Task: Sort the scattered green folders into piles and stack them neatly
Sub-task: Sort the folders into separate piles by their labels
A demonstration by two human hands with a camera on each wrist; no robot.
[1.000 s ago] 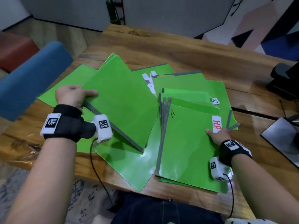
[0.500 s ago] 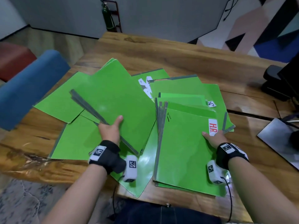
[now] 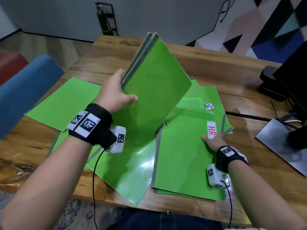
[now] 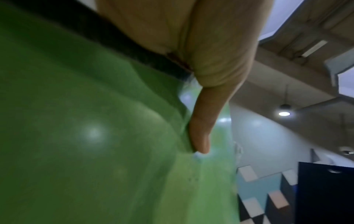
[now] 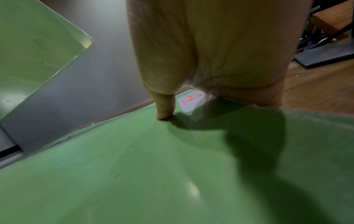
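My left hand (image 3: pixel 116 95) grips a bundle of green folders (image 3: pixel 154 90) by its grey spine edge, thumb on the front cover, and holds it tilted up above the table. In the left wrist view the thumb (image 4: pixel 201 133) presses the green cover (image 4: pixel 95 136). My right hand (image 3: pixel 214 140) rests on the right pile of green folders (image 3: pixel 182 163), beside the white "H.R." label (image 3: pixel 211 131); its thumb (image 5: pixel 164 109) presses the top cover (image 5: pixel 172 174). More green folders lie flat at the left (image 3: pixel 66 100) and in the front middle (image 3: pixel 123 173).
The wooden table (image 3: pixel 216 63) holds a dark monitor foot (image 3: pixel 272 83) at the right and a grey plate (image 3: pixel 282 140) near the right edge. A blue chair back (image 3: pixel 25 87) stands at the left. A second labelled folder (image 3: pixel 209 106) peeks out behind the right pile.
My left hand has lifted the folder bundle from lying on the table to tilted up in the air, its spine edge high. The right hand has stayed on the right pile.
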